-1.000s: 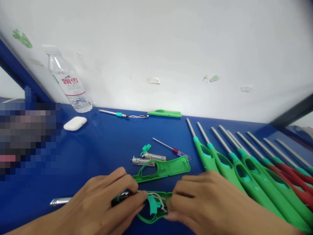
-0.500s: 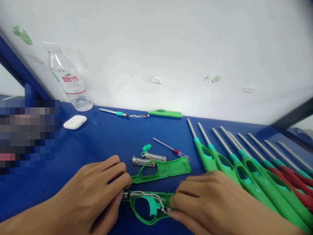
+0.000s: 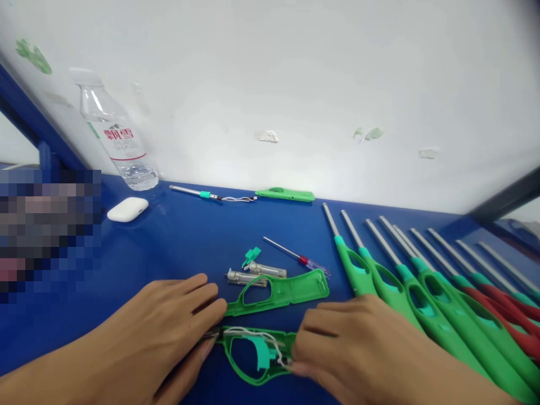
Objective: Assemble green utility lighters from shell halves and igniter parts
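Note:
Low in the view lies an opened green lighter casing half (image 3: 235,368), its inside facing up. A teal trigger (image 3: 263,355) and a white wire (image 3: 276,344) sit in it. My left hand (image 3: 177,323) is closed, thumb and fingers pinching the casing's narrow end where a metal tube enters. At the wide end, my right hand (image 3: 337,340) is closed around the casing, hiding that part. Just beyond my fingers rests a second green casing half (image 3: 280,292). Behind it are two clear fuel tanks (image 3: 268,270) (image 3: 247,278) and a small teal part (image 3: 252,256).
A screwdriver (image 3: 291,254) lies past the tanks. Several green and red lighters (image 3: 392,287) are lined up on the right. By the wall are a metal tube with wires (image 3: 189,192) and another green casing piece (image 3: 287,194). A water bottle (image 3: 118,138) and white case (image 3: 127,209) stand left.
My left fingers have shifted slightly at the tube end of the casing. My right hand keeps its hold on the wide end, and the loose parts stay put.

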Action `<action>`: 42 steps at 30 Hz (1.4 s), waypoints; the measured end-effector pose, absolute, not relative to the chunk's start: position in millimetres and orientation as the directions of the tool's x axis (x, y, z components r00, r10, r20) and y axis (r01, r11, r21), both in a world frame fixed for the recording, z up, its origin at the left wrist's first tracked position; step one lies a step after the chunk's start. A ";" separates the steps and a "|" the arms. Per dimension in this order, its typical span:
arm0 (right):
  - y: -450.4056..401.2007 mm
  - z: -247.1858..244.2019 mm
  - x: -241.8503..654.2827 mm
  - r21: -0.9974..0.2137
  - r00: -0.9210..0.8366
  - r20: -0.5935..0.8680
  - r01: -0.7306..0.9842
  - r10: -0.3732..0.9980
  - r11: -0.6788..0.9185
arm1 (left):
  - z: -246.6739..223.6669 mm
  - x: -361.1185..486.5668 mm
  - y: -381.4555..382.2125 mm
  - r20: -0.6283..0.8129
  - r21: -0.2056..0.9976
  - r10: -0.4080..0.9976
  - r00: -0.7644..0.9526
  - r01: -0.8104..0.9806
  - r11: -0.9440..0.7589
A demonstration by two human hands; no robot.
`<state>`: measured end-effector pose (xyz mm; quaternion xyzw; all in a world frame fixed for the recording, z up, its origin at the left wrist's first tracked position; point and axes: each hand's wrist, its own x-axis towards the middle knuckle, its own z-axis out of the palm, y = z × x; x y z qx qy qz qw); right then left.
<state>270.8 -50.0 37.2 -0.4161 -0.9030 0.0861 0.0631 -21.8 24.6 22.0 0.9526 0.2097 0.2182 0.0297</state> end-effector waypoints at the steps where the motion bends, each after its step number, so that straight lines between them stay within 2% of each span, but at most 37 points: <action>1: -49.5 38.1 269.6 -0.205 -0.644 0.044 0.742 0.764 0.638 | 22.2 -22.1 24.9 0.403 0.146 0.408 0.819 0.383 -0.912; 6: -48.3 42.7 267.4 -0.203 -0.606 0.107 0.762 0.788 0.614 | 20.8 -24.2 25.1 0.393 0.136 0.406 0.825 0.385 -0.913; 10: -49.1 42.5 270.0 -0.185 -0.621 0.141 0.748 0.771 0.637 | 20.2 -25.0 26.5 0.453 0.109 0.374 0.809 0.366 -0.924; 17: -47.7 38.9 261.3 -0.133 -0.546 0.425 0.751 0.722 0.647 | 20.6 -24.4 23.4 0.432 0.103 0.374 0.820 0.367 -0.924; 22: -43.9 29.9 247.3 -0.097 -0.549 0.531 0.718 0.646 0.690 | 15.2 -16.6 25.5 0.465 0.073 0.347 0.814 0.356 -0.932; 28: -41.1 21.5 242.9 -0.076 -0.533 0.581 0.717 0.615 0.693 | 13.0 -11.7 28.9 0.504 0.136 0.347 0.791 0.324 -0.936; 37: -45.8 24.8 241.4 0.098 -0.630 0.547 0.701 0.550 0.706 | 8.6 -13.2 21.4 0.545 0.105 0.350 0.762 0.352 -0.930; 42: -46.5 21.2 240.5 0.119 -0.639 0.553 0.696 0.535 0.708 | 7.5 -17.6 18.0 0.574 0.069 0.336 0.747 0.364 -0.929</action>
